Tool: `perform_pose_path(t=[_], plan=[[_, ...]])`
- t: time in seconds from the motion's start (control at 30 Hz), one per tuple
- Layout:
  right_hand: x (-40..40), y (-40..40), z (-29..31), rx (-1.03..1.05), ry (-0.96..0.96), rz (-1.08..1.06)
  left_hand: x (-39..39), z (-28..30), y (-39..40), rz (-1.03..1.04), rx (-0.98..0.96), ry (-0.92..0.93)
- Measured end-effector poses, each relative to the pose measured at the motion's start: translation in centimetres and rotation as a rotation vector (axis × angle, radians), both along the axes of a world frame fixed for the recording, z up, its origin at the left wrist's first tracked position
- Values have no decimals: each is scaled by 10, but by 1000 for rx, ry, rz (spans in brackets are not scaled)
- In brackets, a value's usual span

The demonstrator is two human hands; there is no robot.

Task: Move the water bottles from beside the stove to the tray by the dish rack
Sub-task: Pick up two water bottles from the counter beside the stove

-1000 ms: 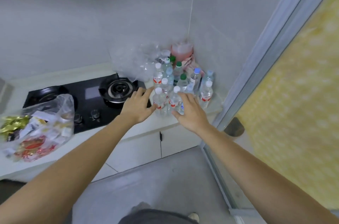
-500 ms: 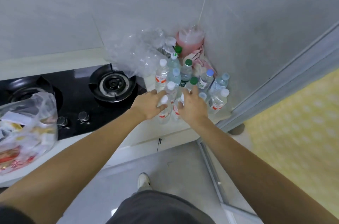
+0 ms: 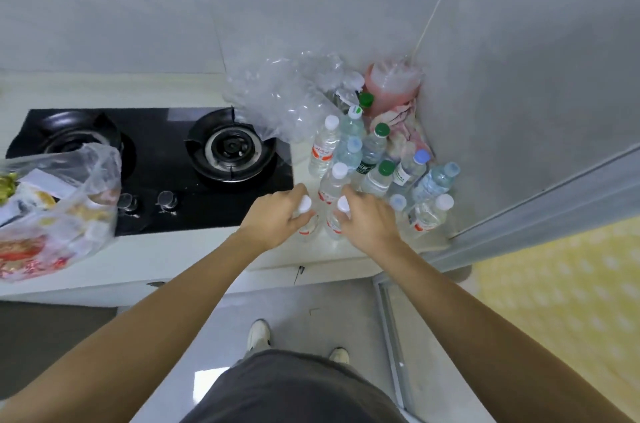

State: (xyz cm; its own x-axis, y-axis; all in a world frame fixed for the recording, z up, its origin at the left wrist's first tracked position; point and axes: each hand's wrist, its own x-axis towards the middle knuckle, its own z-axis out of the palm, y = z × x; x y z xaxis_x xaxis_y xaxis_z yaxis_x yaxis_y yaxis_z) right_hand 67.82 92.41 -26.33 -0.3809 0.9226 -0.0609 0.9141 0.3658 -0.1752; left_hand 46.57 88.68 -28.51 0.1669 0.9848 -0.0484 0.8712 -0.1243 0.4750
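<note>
Bottles (image 3: 306,215) half-hidden under both hands (image 3: 275,216).

Snack bag (image 3: 52,208) cut by left edge; labels too small.

The bottle labels (image 3: 322,151) – red, green – are too blurred to read.

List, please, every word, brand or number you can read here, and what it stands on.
None can be read.
Red-and-white labels on the white-capped bottles: print too blurred.
Green-and-white labels on the green-capped bottles: too small.
Packets inside the plastic bag by the stove: blurred.
</note>
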Motion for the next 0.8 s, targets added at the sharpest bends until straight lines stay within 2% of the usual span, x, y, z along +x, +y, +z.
perform_pose_path(t=[0.27,0.47,0.67,0.8], plan=[[-48,-8,13,-54,49,302,-46,-1,-49,252,62,4],[-89,-20,-1,-65,98,404,-79,-6,-77,375,67,21],[-94,-20,-22,-50,243,369,-91,-14,-84,431,148,-52],[-82,-23,-46,-212,400,218,-94,-36,-85,451,93,-203]])
